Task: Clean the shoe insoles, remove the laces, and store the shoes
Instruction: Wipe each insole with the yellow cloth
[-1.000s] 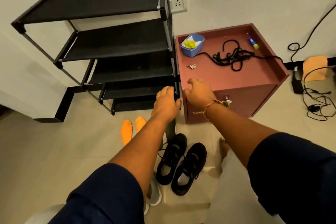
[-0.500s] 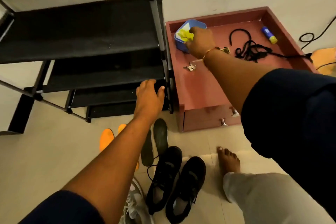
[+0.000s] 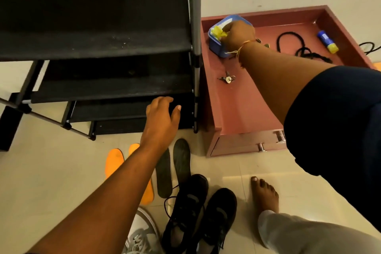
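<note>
My right hand reaches into a blue tub on the pink cabinet and pinches a yellow cloth inside it. My left hand hovers with relaxed fingers in front of the black shoe rack, holding nothing. On the floor lie two orange insoles and two dark insoles. A pair of black shoes stands near my feet, one with a lace still in it. Loose black laces lie on the cabinet top.
A grey-and-white sneaker sits at the bottom edge. Keys and a blue-and-yellow glue stick lie on the cabinet top. My bare foot stands right of the shoes. A black cable runs along the wall.
My right hand travelled from the cabinet's front edge to the blue tub and closed on the yellow cloth. My left hand stayed near the rack. The view moved closer and lower.
</note>
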Motion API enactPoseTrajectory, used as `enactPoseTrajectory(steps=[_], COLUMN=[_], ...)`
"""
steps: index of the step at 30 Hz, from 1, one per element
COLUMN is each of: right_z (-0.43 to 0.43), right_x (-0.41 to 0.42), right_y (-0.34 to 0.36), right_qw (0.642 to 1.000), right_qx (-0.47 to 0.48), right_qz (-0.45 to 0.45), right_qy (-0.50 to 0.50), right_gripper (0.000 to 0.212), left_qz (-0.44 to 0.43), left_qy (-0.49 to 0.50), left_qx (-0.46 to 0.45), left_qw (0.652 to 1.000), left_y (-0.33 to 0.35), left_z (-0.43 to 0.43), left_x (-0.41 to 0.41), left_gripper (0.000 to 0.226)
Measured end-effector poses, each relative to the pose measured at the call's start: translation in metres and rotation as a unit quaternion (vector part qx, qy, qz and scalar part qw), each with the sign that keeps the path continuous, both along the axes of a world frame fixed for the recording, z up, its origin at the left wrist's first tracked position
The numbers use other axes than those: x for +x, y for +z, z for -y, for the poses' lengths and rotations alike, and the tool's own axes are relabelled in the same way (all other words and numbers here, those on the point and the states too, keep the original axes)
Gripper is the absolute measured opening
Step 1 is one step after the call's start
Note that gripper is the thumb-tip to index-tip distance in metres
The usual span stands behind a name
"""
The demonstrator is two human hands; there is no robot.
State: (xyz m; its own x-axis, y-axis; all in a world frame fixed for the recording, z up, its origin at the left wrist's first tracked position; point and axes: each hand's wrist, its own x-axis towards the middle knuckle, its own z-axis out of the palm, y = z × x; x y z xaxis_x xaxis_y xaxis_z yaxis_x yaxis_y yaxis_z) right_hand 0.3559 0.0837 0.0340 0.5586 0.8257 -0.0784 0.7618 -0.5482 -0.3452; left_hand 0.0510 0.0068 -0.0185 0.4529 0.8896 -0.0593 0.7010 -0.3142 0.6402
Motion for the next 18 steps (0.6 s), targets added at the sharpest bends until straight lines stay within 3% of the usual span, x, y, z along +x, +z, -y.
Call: enactPoseTrajectory(steps=[1,4,8,11,14,18], right_z=[-0.002,-0.002,0.008,0.012,0.013,0.005], right_x=[0.003,0.007,0.007,0.008,0.010,0.032], right_y=[0.001,-0.002,-0.002,-0.004,-0.002,-0.016], right_qw=[1.000,0.999,0.998,0.973,0.914,0.846], right_qx=[-0.020,-0.029,0.053,0.190,0.294,0.358], right_qz=[0.007,0.026,0.025,-0.102,-0.245,-0.376], right_qy=[0.002,-0.022,-0.038,-0.085,-0.131,-0.125], right_gripper=[0.013,0.037,0.030,0.025,0.024,0.019], left_qz=[0.002,0.010,0.021,0.032,0.049,0.070], left_qy=[0.001,0.003,0.009,0.019,0.032,0.049], left_qx=[-0.004,-0.014,-0.021,-0.026,-0.035,-0.052], left_qw=[1.000,1.000,1.000,0.999,0.998,0.995], left_y=[-0.001,-0.002,0.002,0.003,0.005,0.012], left_z=[0.001,0.006,0.012,0.017,0.023,0.033], left_x=[-0.001,-0.003,-0.002,-0.003,-0.005,-0.010], left_gripper=[0.044,0.044,0.044,0.043,0.043,0.042])
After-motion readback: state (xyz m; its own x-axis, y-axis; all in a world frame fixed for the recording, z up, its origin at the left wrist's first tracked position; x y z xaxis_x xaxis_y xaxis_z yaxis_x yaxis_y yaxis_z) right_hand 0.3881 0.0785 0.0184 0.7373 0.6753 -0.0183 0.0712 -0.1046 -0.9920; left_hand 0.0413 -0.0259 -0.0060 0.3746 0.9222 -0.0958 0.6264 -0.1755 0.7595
